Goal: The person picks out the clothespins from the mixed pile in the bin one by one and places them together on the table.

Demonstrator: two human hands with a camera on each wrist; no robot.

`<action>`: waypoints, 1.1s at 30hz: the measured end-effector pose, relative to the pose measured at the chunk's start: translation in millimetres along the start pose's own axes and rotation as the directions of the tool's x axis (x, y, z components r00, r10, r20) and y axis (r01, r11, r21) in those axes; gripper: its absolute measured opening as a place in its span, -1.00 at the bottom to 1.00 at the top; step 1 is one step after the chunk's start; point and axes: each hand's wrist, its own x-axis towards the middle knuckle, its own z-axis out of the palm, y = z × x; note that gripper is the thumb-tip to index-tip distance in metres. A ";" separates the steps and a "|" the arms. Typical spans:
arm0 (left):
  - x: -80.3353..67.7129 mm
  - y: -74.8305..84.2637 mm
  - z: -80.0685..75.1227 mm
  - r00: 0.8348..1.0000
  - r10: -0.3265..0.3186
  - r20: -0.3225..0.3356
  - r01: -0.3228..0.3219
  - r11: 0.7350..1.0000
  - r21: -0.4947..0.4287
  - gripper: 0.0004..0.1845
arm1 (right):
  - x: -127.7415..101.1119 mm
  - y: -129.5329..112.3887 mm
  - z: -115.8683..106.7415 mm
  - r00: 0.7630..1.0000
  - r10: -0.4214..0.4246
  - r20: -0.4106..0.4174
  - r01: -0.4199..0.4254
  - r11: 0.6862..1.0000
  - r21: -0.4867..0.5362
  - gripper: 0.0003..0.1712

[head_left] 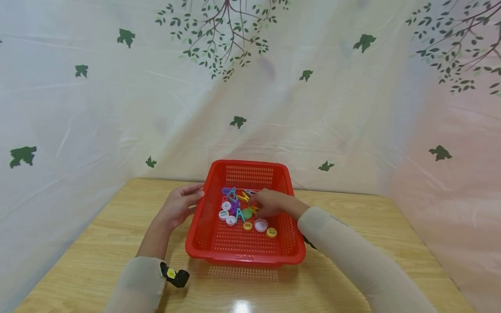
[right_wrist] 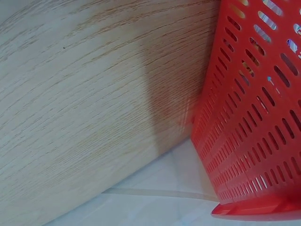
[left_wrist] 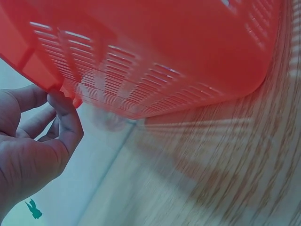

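On the bench, midway between left and right edges, stands a red basket. The left hand grips its left side; the right hand is inside, fingers bent among clothespins and caps, whether clamped on any I cannot tell.

– Any lettering you can read?
– None; a yellow cap and a white cap bear marks too small to make out
– And the red basket?
– A faint mark on its near rim, illegible too
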 end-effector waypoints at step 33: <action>3.3 -5.2 -3.4 0.999 0.026 0.018 -0.025 0.997 -0.074 -0.46 | 1.3 0.2 -3.2 0.994 -0.058 -0.088 0.062 0.997 0.044 -0.68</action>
